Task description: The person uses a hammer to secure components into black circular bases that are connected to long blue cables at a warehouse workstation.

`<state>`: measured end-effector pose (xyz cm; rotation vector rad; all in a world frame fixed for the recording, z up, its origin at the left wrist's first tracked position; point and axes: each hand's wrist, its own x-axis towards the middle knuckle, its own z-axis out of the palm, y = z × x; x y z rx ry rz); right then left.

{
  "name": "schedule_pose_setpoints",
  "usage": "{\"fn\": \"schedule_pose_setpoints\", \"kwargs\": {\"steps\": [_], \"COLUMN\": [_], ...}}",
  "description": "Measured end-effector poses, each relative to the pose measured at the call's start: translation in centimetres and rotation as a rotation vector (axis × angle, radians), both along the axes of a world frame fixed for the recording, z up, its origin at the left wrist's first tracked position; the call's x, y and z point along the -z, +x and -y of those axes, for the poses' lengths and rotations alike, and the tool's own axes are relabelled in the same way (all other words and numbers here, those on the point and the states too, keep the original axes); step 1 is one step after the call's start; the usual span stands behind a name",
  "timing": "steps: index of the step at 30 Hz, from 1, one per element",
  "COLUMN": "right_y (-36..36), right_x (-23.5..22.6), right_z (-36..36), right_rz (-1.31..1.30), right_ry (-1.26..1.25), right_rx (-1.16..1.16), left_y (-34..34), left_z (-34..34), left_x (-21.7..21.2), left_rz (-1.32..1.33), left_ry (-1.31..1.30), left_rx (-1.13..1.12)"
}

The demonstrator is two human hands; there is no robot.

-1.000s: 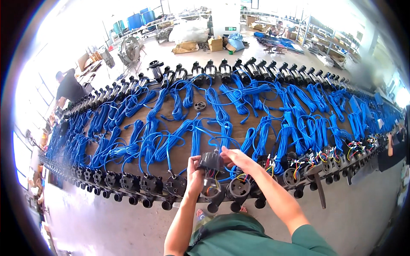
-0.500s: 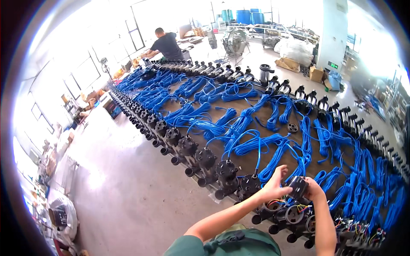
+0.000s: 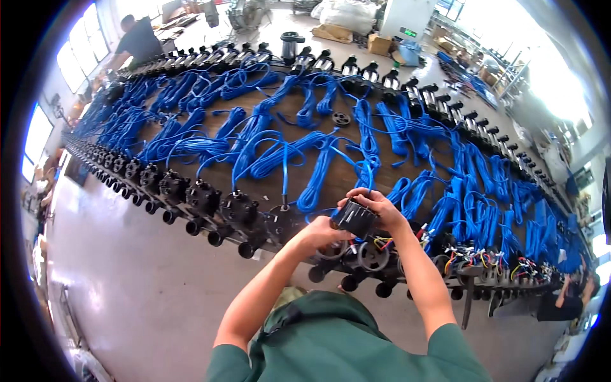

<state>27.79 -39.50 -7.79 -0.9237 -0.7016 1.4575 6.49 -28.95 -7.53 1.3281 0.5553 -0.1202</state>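
Both hands hold a black cylindrical housing (image 3: pixel 358 218) above the near edge of the table. My left hand (image 3: pixel 326 232) grips its left lower side, the thumb pressed along it. Around its right and upper side curl the fingers of my right hand (image 3: pixel 380 209). A blue cable seems to run up from behind the housing. Just below my hands stands an open round grey casing (image 3: pixel 373 256), with thin coloured wires (image 3: pixel 383 243) beside it. To the left, closed black pump-like units (image 3: pixel 239 209) line the near edge, their round ports facing me.
Coiled blue cable bundles (image 3: pixel 317 178) cover much of the brown tabletop (image 3: pixel 280 121). A black wheel-shaped part (image 3: pixel 341 119) lies among them. Black and silver units (image 3: pixel 350 66) line the far edge, beside a taller black cylinder (image 3: pixel 291 46). People are at the far left (image 3: pixel 141 41) and right (image 3: pixel 560 307).
The view has swung to the right, bringing the table's right end and another person into sight. My left fingers, raised and spread earlier, now close against the housing.
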Motion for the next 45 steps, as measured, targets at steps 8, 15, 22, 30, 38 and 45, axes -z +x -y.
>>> {"fn": "schedule_pose_setpoints", "kwargs": {"steps": [8, 15, 22, 30, 38, 45], "right_y": [-1.2, -3.2, -5.0, -7.5, -6.5, -7.7], "right_x": [0.0, 1.4, 3.5, 3.3, 2.5, 2.6], "right_z": [2.1, 2.0, 1.8, 0.7, 1.2, 0.7], "right_rz": [-0.004, 0.050, 0.413, 0.627, 0.816, 1.039], "right_ry": [-0.067, -0.197, -0.162, -0.085, -0.171, 0.025], "right_rx": [0.207, 0.372, 0.506, 0.457, 0.550, 0.693], "left_y": [-0.6, -1.9, -2.7, -6.0, -4.9, -4.4], "left_z": [3.0, 4.2, 5.8, 6.5, 6.1, 5.6], "left_x": [-0.3, 3.0, 5.8, 9.2, 8.2, 11.7], "left_rz": [-0.085, 0.252, 0.154, 0.451, 0.312, 0.368], "left_ry": [0.502, 1.283, 1.206, 0.908, 0.742, 0.866], "left_rx": [-0.007, -0.170, -0.165, -0.332, -0.510, -0.348]}}
